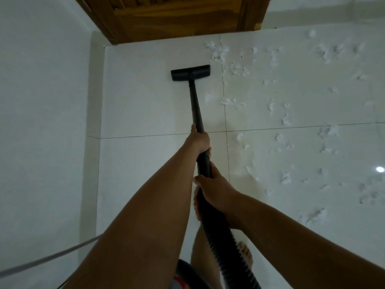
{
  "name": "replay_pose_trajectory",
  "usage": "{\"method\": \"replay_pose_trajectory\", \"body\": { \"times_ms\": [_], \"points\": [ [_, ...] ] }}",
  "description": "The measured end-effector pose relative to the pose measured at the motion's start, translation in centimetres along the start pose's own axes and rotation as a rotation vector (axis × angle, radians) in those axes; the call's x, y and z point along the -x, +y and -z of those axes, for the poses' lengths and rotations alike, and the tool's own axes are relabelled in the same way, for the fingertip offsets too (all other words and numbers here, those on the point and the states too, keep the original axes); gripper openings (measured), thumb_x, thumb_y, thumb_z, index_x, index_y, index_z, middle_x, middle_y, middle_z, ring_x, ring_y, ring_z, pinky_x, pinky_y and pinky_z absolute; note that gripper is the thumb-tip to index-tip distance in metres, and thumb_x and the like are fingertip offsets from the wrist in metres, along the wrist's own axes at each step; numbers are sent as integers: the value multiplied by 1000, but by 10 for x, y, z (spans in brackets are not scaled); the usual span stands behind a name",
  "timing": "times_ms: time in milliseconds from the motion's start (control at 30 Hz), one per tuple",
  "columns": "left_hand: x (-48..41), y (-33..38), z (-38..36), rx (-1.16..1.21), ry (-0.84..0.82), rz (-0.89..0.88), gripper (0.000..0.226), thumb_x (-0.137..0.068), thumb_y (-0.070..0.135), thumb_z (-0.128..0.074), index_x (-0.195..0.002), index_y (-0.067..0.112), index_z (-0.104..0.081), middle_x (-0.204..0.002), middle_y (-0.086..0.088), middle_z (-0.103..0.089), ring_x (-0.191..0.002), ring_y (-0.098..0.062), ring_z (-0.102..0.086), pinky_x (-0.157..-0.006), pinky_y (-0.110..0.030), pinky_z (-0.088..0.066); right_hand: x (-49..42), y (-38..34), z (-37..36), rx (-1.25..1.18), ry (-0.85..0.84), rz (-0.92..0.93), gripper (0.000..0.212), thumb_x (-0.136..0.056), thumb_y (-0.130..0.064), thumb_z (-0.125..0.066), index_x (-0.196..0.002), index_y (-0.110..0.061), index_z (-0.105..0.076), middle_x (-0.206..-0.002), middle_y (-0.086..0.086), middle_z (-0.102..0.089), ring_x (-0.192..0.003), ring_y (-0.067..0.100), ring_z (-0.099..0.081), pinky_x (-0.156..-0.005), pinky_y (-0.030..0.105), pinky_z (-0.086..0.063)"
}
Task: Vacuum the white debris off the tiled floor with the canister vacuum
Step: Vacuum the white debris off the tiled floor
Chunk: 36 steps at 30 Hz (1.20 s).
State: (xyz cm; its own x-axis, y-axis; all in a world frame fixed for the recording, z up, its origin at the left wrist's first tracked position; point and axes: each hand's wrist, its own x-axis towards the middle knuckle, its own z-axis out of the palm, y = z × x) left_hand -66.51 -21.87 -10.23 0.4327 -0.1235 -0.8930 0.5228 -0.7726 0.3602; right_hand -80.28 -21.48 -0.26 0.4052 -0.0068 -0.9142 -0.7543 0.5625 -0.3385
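A black vacuum wand (195, 107) runs from my hands down to a flat black floor head (190, 72) resting on the white tiled floor (145, 105), near the wooden door. My left hand (199, 140) grips the wand higher up. My right hand (214, 188) grips it where the ribbed black hose (225, 245) joins. White fluffy debris (217, 52) lies just right of the floor head, and more debris is scattered over the right tiles. Part of the canister (183, 276) shows at the bottom edge, behind my arm.
A brown wooden door (177, 15) closes the far end. A white wall (41, 101) runs along the left. A grey cord (52, 257) crosses the lower left. My bare foot (245, 255) stands on the floor beside the hose.
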Motion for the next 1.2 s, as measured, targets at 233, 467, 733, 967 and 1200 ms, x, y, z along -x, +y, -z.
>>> {"method": "replay_pose_trajectory", "body": {
  "times_ms": [233,467,733,967,1200],
  "points": [
    [26,-52,-41,11,30,-4,65,-109,31,-36,-159,47,1,-75,-10,-57,-51,-16,-53,-47,-29,-50,22,60,25,79,-31,15,60,-102,-8,-52,-146,-47,-36,-89,18,-62,-54,22,-60,-51,34,-56],
    [58,-110,-80,27,26,19,62,-109,31,-36,-159,46,-2,-77,-10,-57,-52,-15,-53,-44,-26,-49,58,122,46,150,-45,-29,69,-103,-8,-52,-150,-52,-26,-87,18,-61,-50,20,-57,-41,26,-51],
    [75,-154,-98,-3,31,-10,63,-108,29,-34,-160,44,0,-74,-11,-59,-51,-17,-55,-46,-28,-50,72,170,56,143,-54,1,72,-104,-8,-48,-155,-51,-20,-77,16,-58,-39,17,-56,-40,25,-49],
    [66,-187,-106,37,48,-55,63,-109,32,-34,-159,45,1,-75,-10,-60,-49,-16,-56,-46,-28,-50,55,212,57,110,-55,14,64,-107,-20,-49,-151,-57,-21,-76,16,-57,-50,21,-57,-48,32,-53],
    [66,-241,-112,284,-36,-60,64,-109,33,-41,-157,53,-5,-94,-9,-58,-59,-13,-56,-54,-29,-55,40,273,52,105,-51,88,55,-110,-28,-46,-153,-53,-22,-76,15,-55,-50,20,-55,-46,29,-53]
  ]
}}
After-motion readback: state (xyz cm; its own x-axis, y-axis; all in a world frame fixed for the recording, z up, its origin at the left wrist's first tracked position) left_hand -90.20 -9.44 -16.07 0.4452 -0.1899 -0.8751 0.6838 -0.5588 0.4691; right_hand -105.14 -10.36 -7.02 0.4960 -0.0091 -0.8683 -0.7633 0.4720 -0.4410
